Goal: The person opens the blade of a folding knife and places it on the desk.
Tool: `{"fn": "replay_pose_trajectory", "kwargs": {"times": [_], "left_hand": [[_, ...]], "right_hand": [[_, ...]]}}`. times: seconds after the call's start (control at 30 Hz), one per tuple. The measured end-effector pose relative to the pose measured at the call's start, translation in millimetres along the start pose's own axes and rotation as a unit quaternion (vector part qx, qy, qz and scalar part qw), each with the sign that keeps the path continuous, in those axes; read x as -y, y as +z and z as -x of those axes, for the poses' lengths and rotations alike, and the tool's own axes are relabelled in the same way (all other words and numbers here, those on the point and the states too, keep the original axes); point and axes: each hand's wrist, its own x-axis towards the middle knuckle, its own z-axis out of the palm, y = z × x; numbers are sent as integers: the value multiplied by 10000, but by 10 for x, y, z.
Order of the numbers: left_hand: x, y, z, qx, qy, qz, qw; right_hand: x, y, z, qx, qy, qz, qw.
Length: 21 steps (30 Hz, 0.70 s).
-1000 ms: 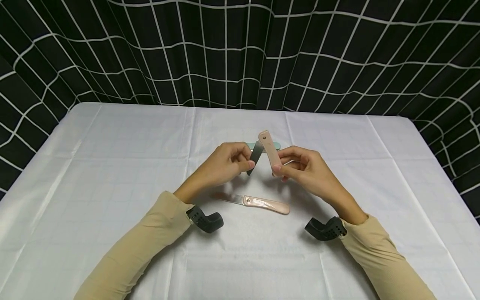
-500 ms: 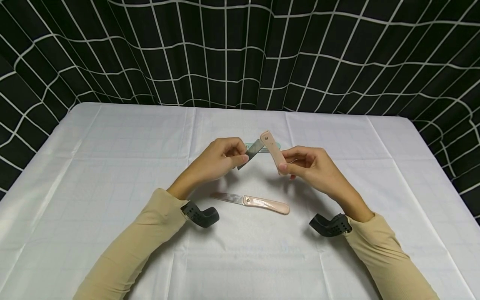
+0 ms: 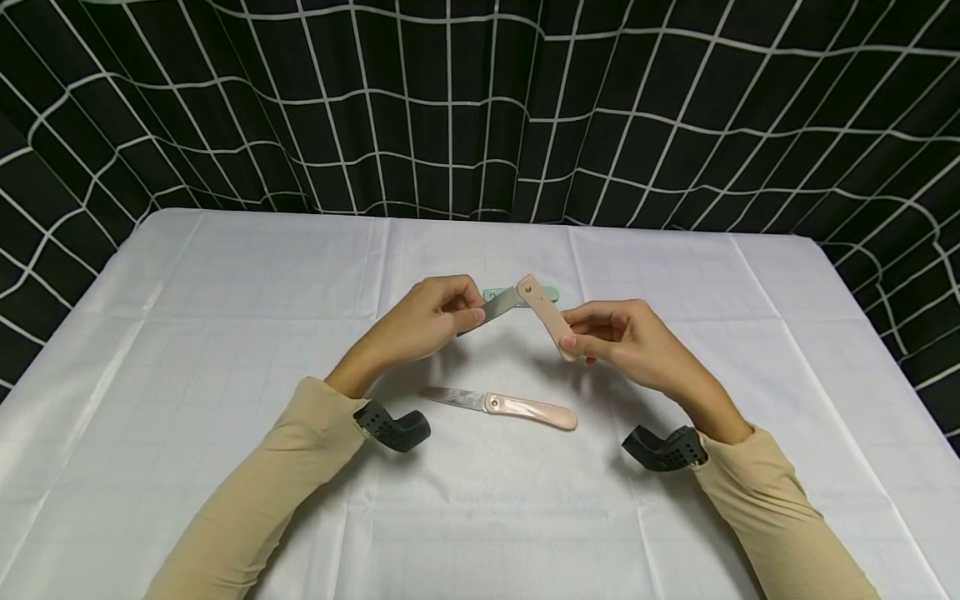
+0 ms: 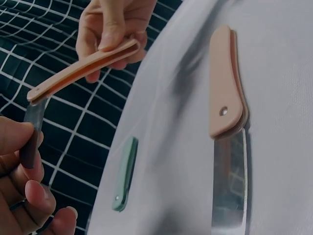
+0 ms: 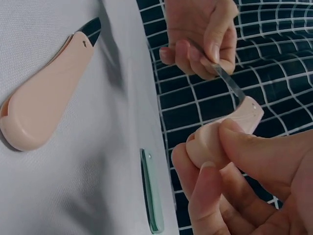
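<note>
Between my two hands, raised over the table, is a pink folding knife point(image 3: 546, 315) with its blade point(image 3: 501, 306) swung partway out of the handle. My left hand point(image 3: 433, 319) pinches the blade between thumb and fingers. The handle's butt end is gripped by my right hand point(image 3: 628, 343), thumb on its near face. In the left wrist view the slot along the held handle point(image 4: 88, 68) faces the camera. A second pink folding knife point(image 3: 531, 410) lies unfolded on the table nearer to me, its blade pointing left.
A folded mint-green folding knife point(image 3: 552, 294) lies on the white tablecloth point(image 3: 225, 375), just behind the held one and partly hidden by it. Beyond the table's far edge hangs a black curtain point(image 3: 420, 108) with a white grid.
The left hand has moved left and slightly away, drawing the blade out to a wider angle from the handle. The right hand has shifted a little right, still gripping the handle.
</note>
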Motion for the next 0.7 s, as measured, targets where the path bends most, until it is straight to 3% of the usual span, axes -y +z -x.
{"fn": "replay_pose_trajectory", "kwargs": {"times": [0.7], "left_hand": [[80, -126, 3, 40, 60, -278, 9996]], "right_hand": [[-74, -21, -1, 672, -321, 565, 9956]]}}
